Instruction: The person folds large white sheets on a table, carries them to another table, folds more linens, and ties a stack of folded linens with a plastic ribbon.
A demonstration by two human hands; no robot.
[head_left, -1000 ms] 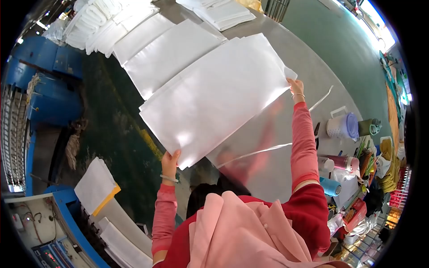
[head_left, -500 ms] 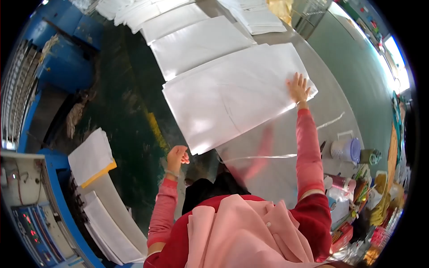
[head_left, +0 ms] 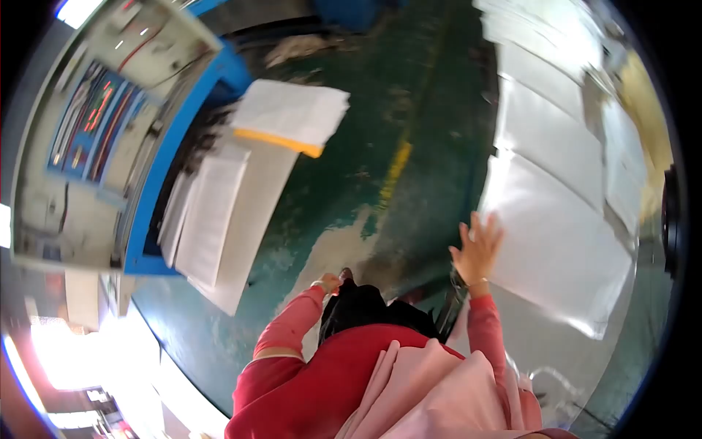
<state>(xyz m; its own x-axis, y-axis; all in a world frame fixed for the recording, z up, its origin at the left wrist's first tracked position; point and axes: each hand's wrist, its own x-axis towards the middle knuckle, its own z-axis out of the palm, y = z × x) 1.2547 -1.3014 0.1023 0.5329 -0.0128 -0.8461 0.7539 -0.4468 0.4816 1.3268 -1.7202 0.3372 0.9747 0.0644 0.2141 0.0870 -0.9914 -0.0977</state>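
Note:
My right hand (head_left: 479,251) is open, its fingers spread, at the near left edge of a large white sheet stack (head_left: 556,238). It overlaps that edge in view; whether it touches the sheets I cannot tell. Low in front of the black trousers (head_left: 373,311) hangs my left hand (head_left: 331,282), loosely curled, with nothing visible in it. Further white stacks (head_left: 548,132) lie overlapping behind the nearest one.
On the left, a blue-framed machine (head_left: 172,164) has an open panel with red lights. Beside it, white sheets (head_left: 212,216) and a yellow-edged white stack (head_left: 292,110) rest on a pale board (head_left: 256,197). Green floor (head_left: 358,146) with a yellow line runs between.
My view has swung left toward the machine. The right hand has come off the top of the sheet stack to its edge, and the left hand is now lower, near the trousers.

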